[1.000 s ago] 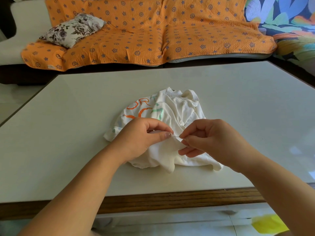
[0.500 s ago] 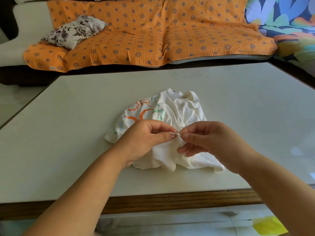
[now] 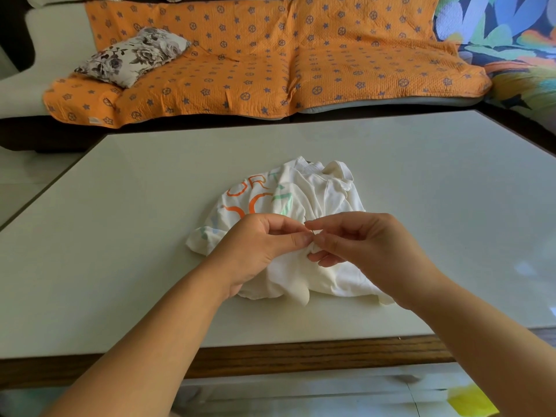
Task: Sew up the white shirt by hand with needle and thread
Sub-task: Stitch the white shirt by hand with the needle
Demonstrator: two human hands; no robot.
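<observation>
My left hand (image 3: 258, 251) pinches shirt (image 3: 319, 200) fold, right hand (image 3: 370, 245) at its 3 o'clock pinches needle (image 3: 309, 226), angled toward 11 o'clock.

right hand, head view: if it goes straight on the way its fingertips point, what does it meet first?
The left hand: its thumb tip, pinching the white shirt, lies directly ahead of the right hand, which pinches the needle. They look almost touching, though depth is unclear.

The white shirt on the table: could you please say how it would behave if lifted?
The white shirt lies crumpled in folds, so it would probably droop limply. It looks thin, likely light. On the smooth table it may slide when pushed.
</observation>
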